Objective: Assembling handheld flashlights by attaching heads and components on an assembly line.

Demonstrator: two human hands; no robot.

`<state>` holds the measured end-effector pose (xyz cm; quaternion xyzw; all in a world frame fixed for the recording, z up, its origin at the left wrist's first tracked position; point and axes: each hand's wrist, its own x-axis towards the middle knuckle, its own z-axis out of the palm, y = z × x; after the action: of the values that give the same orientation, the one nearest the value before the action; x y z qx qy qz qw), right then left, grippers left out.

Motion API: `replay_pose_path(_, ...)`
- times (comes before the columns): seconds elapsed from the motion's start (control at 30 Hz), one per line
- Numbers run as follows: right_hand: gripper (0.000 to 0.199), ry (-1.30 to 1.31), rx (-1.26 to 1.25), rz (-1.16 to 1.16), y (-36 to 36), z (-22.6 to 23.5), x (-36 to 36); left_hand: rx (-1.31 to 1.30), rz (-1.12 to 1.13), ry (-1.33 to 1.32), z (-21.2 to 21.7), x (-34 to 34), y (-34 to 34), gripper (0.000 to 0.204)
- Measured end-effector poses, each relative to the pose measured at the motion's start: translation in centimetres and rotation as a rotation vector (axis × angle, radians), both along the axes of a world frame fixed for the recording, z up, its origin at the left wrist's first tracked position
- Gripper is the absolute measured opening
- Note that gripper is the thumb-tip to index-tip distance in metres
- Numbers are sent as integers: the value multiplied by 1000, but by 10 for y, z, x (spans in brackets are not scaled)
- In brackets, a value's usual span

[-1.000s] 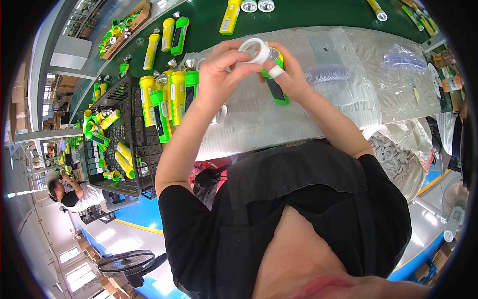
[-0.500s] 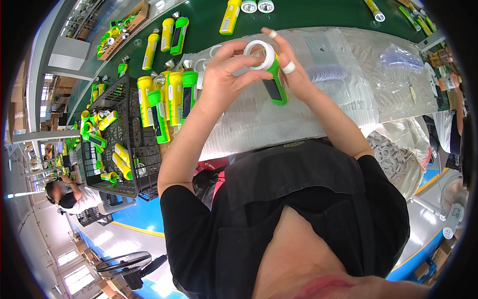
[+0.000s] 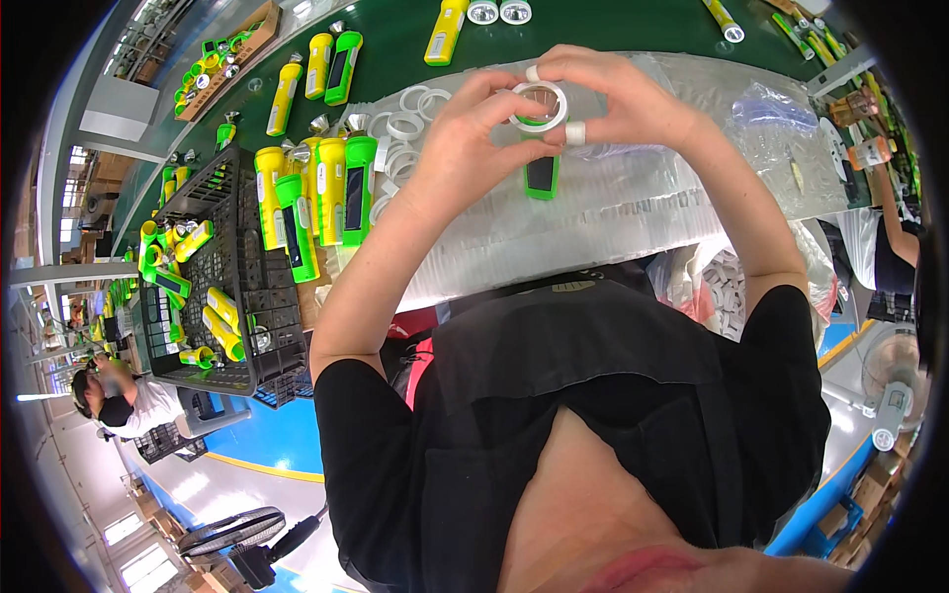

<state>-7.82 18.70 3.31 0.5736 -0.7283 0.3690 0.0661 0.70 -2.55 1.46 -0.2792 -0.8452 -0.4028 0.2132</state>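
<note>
A green flashlight (image 3: 541,180) with a dark panel on its side hangs head-up between my hands over the plastic-covered bench. A white ring (image 3: 537,127) sits around its head. My left hand (image 3: 465,138) curls about the ring's left side, thumb below and fingers above. From the right, my right hand (image 3: 623,104) closes on the ring's other side, with white wraps on two of its fingers. Several loose white rings (image 3: 403,126) lie on the plastic just left of my left hand.
Yellow and green flashlights (image 3: 331,193) stand in a group at the left, beside a black crate (image 3: 272,331) holding more. Others lie on the green bench top (image 3: 395,59). A clear plastic bag (image 3: 776,124) is at the right; below it, a sack (image 3: 816,267) holds white rings.
My right hand has come up and turned, its fingers now bent over the ring's far side. The flashlight stands more upright, and the whole view has shifted slightly.
</note>
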Motion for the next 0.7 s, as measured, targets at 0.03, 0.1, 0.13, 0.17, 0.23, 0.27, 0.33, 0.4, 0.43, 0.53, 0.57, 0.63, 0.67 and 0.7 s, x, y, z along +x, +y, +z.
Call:
replay_pose_path(0.03, 45, 53, 19, -20, 0, 3, -1, 3, 0, -1, 0, 1, 1, 38)
replay_pose_path(0.1, 44, 105, 41, -40, 0, 8, -1, -20, 7, -11, 2, 1, 3, 40)
replay_pose_path(0.13, 44, 36, 114, -97, 0, 11, 1, -17, 7, -12, -1, 0, 3, 40)
replay_pose_path(0.17, 45, -34, 186, -153, 0, 12, 2, -50, 35, 61, -5, -2, 3, 41)
replay_pose_path(0.23, 41, -82, 202, -158, 1, 13, 0, -79, 58, 135, -6, -3, 7, 42)
replay_pose_path(0.27, 39, -131, 215, -160, 2, 13, 0, -35, 37, 9, -6, -1, 10, 41)
replay_pose_path(0.33, 38, -84, 318, -108, -2, 32, 3, 13, 19, -120, -6, 1, 13, 40)
replay_pose_path(0.4, 38, -39, 419, -62, -5, 43, 2, 105, 18, -243, -6, 1, 16, 37)
replay_pose_path(0.43, 37, -49, 488, -35, -6, 44, -1, 107, 13, -244, -8, 0, 16, 37)
replay_pose_path(0.53, 35, -65, 603, -10, -11, 51, -7, 148, 1, -253, -12, -1, 16, 34)
replay_pose_path(0.57, 34, -69, 647, -13, -12, 52, -8, 136, -5, -237, -11, -1, 17, 35)
replay_pose_path(0.63, 35, -102, 592, -47, -14, 51, -3, 126, -17, -222, -11, -2, 18, 35)
replay_pose_path(0.67, 37, -132, 535, -80, -14, 50, -1, 104, 14, -194, -11, -2, 18, 36)
replay_pose_path(0.7, 37, -132, 537, -83, -15, 50, -1, 82, 43, -163, -11, -3, 20, 37)
